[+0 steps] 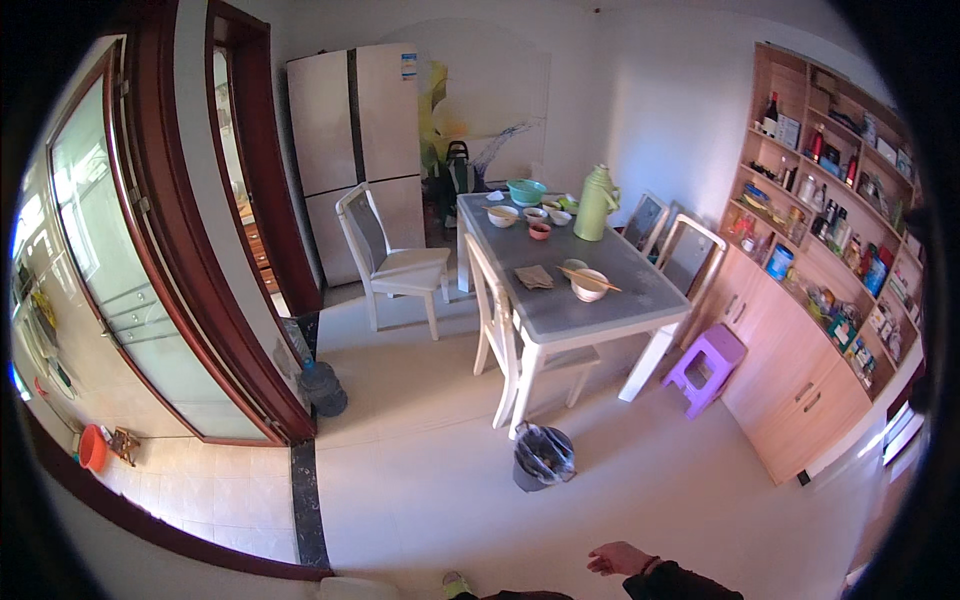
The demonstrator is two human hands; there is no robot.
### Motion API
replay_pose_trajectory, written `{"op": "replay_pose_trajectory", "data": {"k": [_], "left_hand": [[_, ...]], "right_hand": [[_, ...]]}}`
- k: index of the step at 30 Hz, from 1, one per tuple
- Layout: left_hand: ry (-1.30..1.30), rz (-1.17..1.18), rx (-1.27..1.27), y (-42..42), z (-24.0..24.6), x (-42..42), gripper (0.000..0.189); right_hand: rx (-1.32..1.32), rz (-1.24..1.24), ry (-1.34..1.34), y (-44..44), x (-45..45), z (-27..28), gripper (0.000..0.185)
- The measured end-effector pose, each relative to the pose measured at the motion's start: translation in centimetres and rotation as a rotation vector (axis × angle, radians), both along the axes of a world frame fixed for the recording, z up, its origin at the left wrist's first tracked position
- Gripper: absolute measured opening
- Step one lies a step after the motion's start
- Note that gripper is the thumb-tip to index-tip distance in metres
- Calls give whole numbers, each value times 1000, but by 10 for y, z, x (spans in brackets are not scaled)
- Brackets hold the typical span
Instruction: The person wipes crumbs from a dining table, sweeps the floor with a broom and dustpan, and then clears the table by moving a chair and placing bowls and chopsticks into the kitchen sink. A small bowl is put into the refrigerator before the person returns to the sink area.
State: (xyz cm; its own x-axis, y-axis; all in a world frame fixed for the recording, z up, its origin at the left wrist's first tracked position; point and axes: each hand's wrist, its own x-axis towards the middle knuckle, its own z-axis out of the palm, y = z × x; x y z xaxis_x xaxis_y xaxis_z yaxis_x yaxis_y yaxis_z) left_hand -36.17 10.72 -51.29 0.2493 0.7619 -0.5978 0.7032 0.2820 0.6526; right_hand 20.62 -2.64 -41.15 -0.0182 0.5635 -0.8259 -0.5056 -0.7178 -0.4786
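Observation:
Low in the view, my right hand (621,559) hangs over the pale floor with loosely extended fingers and nothing in it. A dark sleeve and a bracelet (652,562) cover the wrist. My left hand is out of view. The nearest thing ahead of the right hand is a dark bin (544,457) with a plastic liner. Beyond it stands a grey-topped dining table (540,307). On its near half are a bowl (589,289) with chopsticks (596,280) across it and a folded brown cloth (534,277). A green thermos flask (596,206) stands upright farther back.
White chairs (409,271) surround the table; a purple stool (709,367) sits by the shelf cabinet (795,360). A large water bottle (324,386) stands beside the doorway at left, near a glass door (142,300). The refrigerator (360,150) is at the back wall.

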Motion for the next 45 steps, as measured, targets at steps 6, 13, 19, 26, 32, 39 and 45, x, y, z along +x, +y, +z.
{"op": "replay_pose_trajectory", "data": {"k": [6, 13, 19, 26, 32, 39, 45], "left_hand": [[19, -77, 43, 146, 24, 19, 44], [60, -63, 45, 279, 27, 62, 44], [92, 15, -1, 387, 47, 91, 44], [110, 13, -40, 562, 26, 112, 44], [110, -100, -9, 761, 13, 122, 44], [153, -345, 164, 1020, 57, 167, 44], [203, -503, 425, 1193, 104, 225, 45]], "right_hand": [[10, 31, -129, 99, -6, 18, 28], [-28, 11, -104, 222, 41, -18, 29], [-23, 2, -62, 415, 70, 17, 27], [278, 273, -239, 638, 70, 78, 26], [652, 112, -633, 793, 61, 104, 20], [450, -78, -1880, 901, 109, 159, 34], [85, -183, -1997, 953, 135, 149, 40]]}}
